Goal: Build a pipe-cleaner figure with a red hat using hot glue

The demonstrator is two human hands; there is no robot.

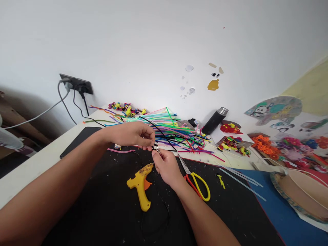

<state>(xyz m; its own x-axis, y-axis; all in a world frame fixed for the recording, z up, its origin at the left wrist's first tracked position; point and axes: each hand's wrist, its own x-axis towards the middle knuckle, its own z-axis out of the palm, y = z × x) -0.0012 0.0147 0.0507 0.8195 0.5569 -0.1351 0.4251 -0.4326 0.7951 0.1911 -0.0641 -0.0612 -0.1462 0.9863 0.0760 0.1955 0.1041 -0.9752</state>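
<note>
My left hand (135, 134) and my right hand (166, 165) meet above the near edge of the pipe cleaner pile. Both are closed in a pinch, fingertips almost touching, around a small black-and-white piece (155, 147), mostly hidden by the fingers. A bent black pipe cleaner (164, 136) reaches from beside the fingertips over the pile; whether it joins the piece I cannot tell. Just below the hands, a yellow glue gun (140, 186) lies on the black mat (102, 205). Scissors (196, 184) with red and yellow handles lie right of my right hand.
Behind the hands spreads a pile of colourful pipe cleaners (164, 123). A black flask (215, 120) leans near the wall. Clear glue sticks (243, 182) and a round basket (284, 194) lie to the right. A dark tablet-like slab (79, 140) is at left, with cords beyond.
</note>
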